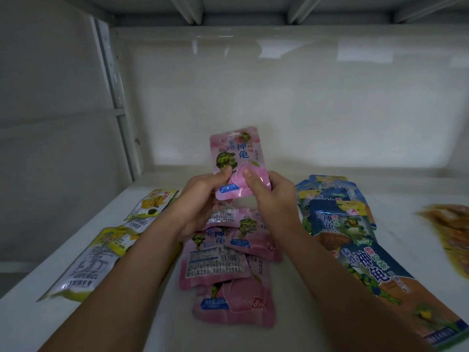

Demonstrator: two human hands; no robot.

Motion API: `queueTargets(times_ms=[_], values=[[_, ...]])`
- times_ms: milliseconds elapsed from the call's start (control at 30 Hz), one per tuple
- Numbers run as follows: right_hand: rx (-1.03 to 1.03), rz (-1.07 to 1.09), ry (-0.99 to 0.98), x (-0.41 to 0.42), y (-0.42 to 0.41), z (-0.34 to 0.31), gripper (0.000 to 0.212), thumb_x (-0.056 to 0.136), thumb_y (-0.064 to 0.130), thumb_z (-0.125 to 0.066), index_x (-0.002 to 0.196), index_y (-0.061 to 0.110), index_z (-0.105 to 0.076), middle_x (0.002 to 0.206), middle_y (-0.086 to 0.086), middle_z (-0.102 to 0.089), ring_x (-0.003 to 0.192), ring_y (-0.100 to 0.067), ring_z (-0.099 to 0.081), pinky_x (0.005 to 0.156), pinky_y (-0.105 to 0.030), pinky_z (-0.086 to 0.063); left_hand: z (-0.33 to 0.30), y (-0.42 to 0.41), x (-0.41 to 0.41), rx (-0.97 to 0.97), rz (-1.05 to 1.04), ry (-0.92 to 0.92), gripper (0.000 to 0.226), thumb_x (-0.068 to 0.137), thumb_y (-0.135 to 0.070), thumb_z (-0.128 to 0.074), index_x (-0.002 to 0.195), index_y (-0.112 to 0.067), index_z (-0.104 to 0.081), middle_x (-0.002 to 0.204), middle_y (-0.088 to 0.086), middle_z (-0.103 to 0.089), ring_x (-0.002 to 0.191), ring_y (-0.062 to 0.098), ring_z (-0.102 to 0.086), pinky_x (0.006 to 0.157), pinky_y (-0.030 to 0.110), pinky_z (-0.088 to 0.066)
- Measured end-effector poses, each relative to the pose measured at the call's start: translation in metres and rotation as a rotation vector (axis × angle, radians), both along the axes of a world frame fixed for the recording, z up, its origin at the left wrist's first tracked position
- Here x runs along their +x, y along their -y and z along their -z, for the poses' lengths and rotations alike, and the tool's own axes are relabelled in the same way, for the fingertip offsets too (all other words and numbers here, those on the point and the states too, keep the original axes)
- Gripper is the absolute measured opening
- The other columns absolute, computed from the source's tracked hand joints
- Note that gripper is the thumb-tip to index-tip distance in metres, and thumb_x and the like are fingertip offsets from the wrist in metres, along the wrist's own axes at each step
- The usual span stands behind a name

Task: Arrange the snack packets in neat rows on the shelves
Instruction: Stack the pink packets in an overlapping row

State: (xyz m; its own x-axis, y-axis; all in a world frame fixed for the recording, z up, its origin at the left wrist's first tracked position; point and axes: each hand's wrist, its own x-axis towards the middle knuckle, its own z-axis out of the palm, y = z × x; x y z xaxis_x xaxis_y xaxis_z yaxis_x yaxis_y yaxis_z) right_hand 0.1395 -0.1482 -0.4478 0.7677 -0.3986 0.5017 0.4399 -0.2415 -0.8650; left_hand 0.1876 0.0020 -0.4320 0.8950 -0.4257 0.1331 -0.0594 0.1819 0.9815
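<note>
Both hands met at the middle of the shelf, holding one pink packet upright above its surface: the left hand pinched the packet's lower left edge with the thumb on its face, and the right hand pinched the lower right, thumb likewise on the front. The fingers behind the packet were hidden by it, and the packet's bottom strip was partly covered by both thumbs. Below the hands lay a loose row of pink packets, overlapping one another, some face up and some showing the printed back; the wrists and forearms covered the far end of that row. To the left a line of yellow packets ran toward the near edge, the nearest one blurred and its print hard to read. To the right a row of blue packets overlapped like tiles, the closest one cut off at the frame's lower right corner. Further right an orange packet was smeared by blur and cut by the frame edge. The white back panel stood behind everything.
</note>
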Motion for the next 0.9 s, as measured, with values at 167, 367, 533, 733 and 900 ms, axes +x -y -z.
queueTargets(times_ms=[167, 367, 533, 733, 900], values=[[0.035, -0.002, -0.001, -0.002, 0.001, -0.007, 0.024, 0.097, 0.035, -0.073, 0.099, 0.011, -0.075, 0.087, -0.003, -0.075, 0.084, -0.02, -0.07, 0.079, -0.039, -0.058, 0.005, -0.002, 0.003, 0.034, -0.087, 0.105, 0.02, 0.099, -0.012, -0.068, 0.112, 0.0, -0.076, 0.108, 0.019, -0.079, 0.091, 0.026, -0.074, 0.075, 0.029, -0.059], [-0.036, -0.011, -0.004, 0.0, 0.0, -0.002, 0.028, 0.088, 0.035, -0.07, 0.089, 0.007, -0.077, 0.081, -0.013, -0.075, 0.082, -0.036, -0.072, 0.074, -0.057, -0.059, 0.01, -0.002, 0.005, 0.159, -0.103, 0.138, 0.014, 0.098, -0.013, -0.07, 0.106, -0.006, -0.08, 0.109, 0.024, -0.077, 0.096, 0.033, -0.067, 0.088, 0.044, -0.05], [0.104, -0.04, -0.074, 0.0, 0.003, -0.001, 0.02, 0.099, 0.02, -0.071, 0.094, 0.003, -0.079, 0.084, -0.021, -0.076, 0.074, -0.032, -0.077, 0.061, -0.047, -0.064, 0.008, 0.0, 0.004, 0.091, -0.129, 0.128, 0.02, 0.091, -0.021, -0.079, 0.1, -0.003, -0.078, 0.108, 0.022, -0.077, 0.112, 0.051, -0.067, 0.103, 0.056, -0.053], [0.099, 0.037, -0.045, 0.007, -0.002, 0.004, 0.054, 0.082, 0.056, -0.063, 0.087, 0.003, -0.072, 0.081, -0.028, -0.07, 0.079, -0.051, -0.068, 0.072, -0.066, -0.059, 0.0, 0.0, -0.004, 0.097, -0.033, 0.072, 0.029, 0.092, -0.021, -0.076, 0.113, -0.002, -0.076, 0.111, 0.013, -0.079, 0.103, 0.027, -0.075, 0.085, 0.038, -0.06], [0.122, -0.031, -0.06, -0.001, 0.001, -0.001, 0.03, 0.097, 0.033, -0.073, 0.087, 0.005, -0.078, 0.08, -0.021, -0.073, 0.067, -0.015, -0.072, 0.06, -0.03, -0.062, 0.005, -0.003, -0.002, 0.133, -0.048, 0.105, 0.029, 0.089, -0.018, -0.08, 0.11, 0.001, -0.075, 0.106, 0.016, -0.079, 0.101, 0.028, -0.075, 0.093, 0.043, -0.058]])
